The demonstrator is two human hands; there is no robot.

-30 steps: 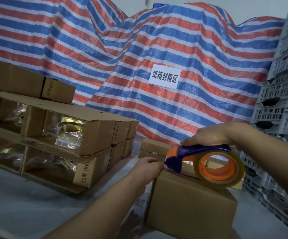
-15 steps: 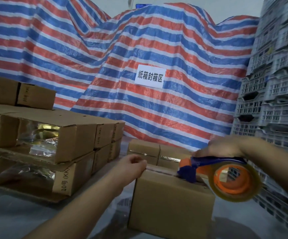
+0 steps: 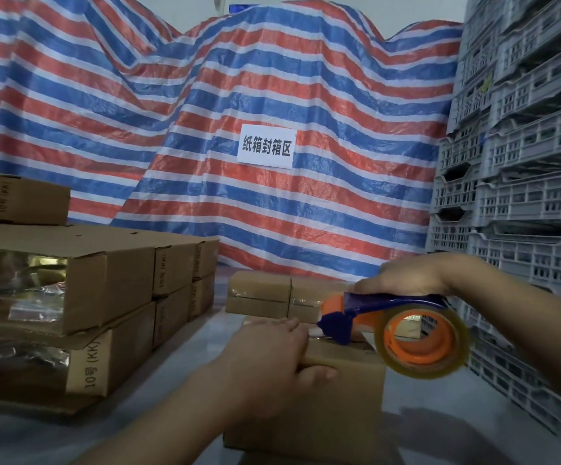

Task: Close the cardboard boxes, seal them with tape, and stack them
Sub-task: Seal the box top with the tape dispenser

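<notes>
A closed cardboard box [image 3: 332,411] stands on the grey table in front of me. My left hand [image 3: 269,357] lies flat on its near top edge, thumb down over the front face, holding it steady. My right hand [image 3: 410,280] grips the blue and orange tape dispenser [image 3: 373,317], whose clear tape roll [image 3: 421,340] hangs past the box's right side. The dispenser's nose rests on the box top just right of my left fingers. Behind, two taped boxes [image 3: 287,295] stand side by side.
A stack of flat and half-open cardboard boxes [image 3: 81,283] with plastic bags inside fills the left of the table. Grey plastic crates [image 3: 520,182] tower on the right. A striped tarp [image 3: 239,95] with a white sign [image 3: 267,146] hangs behind.
My left hand has slid from the box's far top corner to its near edge and spread flat. The dispenser has stayed on the box top; the camera has swung slightly.
</notes>
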